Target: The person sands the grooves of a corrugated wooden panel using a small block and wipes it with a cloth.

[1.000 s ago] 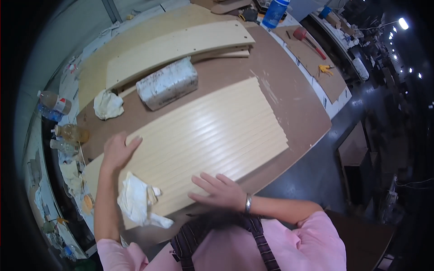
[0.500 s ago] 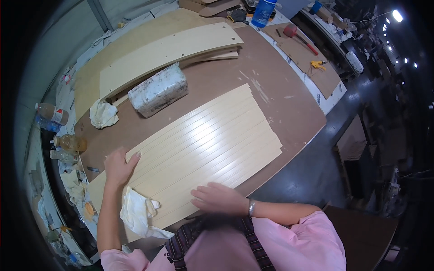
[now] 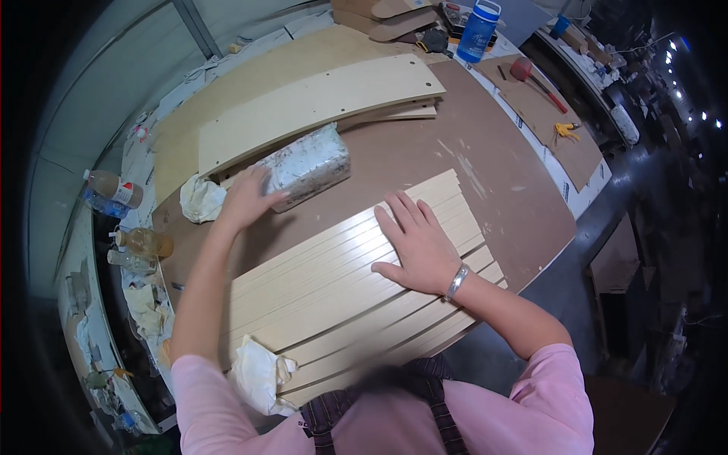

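Note:
Several pale wooden slats (image 3: 311, 292) lie side by side at a slant, with dark gaps between the nearer ones. My right hand (image 3: 418, 246) rests flat on the farther slats, its fingers spread. My left hand (image 3: 246, 199) is at the left end of a block wrapped in scuffed whitish covering (image 3: 312, 163), thumb on the near side and fingers at the far corner. Part of that end is hidden by the hand. A crumpled white cloth (image 3: 258, 375) lies on the slats' near left end. Beside my left hand sits another crumpled cloth (image 3: 201, 199).
Behind the block lie long pale boards (image 3: 303, 95) with small holes. A blue bottle (image 3: 478, 34), a red-headed mallet (image 3: 523, 70) and a yellow tool (image 3: 566, 131) are at the far right. Plastic bottles (image 3: 144, 243) line the left edge of the brown tabletop (image 3: 523, 205).
My left hand has left the slats and reached the wrapped block. My right hand has moved farther out over the slats. Gaps have opened between the nearer slats. The view has shifted slightly.

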Tool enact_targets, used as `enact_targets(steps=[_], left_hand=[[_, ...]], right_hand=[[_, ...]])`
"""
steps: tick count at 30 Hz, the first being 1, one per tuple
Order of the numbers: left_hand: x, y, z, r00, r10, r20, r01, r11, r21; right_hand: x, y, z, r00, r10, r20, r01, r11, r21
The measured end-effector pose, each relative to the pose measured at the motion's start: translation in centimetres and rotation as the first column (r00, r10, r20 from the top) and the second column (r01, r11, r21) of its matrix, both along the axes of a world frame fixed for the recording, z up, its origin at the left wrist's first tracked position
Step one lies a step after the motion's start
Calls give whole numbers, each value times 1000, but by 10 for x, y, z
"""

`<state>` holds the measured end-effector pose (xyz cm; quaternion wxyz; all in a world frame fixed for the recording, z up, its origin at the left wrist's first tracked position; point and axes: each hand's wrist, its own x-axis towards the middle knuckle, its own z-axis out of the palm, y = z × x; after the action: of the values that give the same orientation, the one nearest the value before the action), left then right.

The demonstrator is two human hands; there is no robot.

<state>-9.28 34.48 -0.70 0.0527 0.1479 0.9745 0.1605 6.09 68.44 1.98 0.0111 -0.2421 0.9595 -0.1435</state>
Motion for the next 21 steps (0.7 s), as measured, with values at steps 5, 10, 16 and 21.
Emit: enact_targets(steps=[5, 10, 16, 21], left_hand=[[-69, 36, -61, 979, -138, -152, 115, 982, -147], [-60, 57, -46, 997, -53, 50, 57, 994, -93], [-4, 65, -31, 979, -137, 150, 156, 980, -122], [34, 47, -25, 939, -209, 273, 173, 973, 150]], right_hand=[[7, 3, 6, 1000, 1, -12, -1, 998, -62], [7, 7, -5, 999, -21, -32, 18, 995, -97], [7, 9, -6, 999, -25, -30, 23, 998, -61], [6, 8, -11, 995, -24, -99, 14, 995, -102]])
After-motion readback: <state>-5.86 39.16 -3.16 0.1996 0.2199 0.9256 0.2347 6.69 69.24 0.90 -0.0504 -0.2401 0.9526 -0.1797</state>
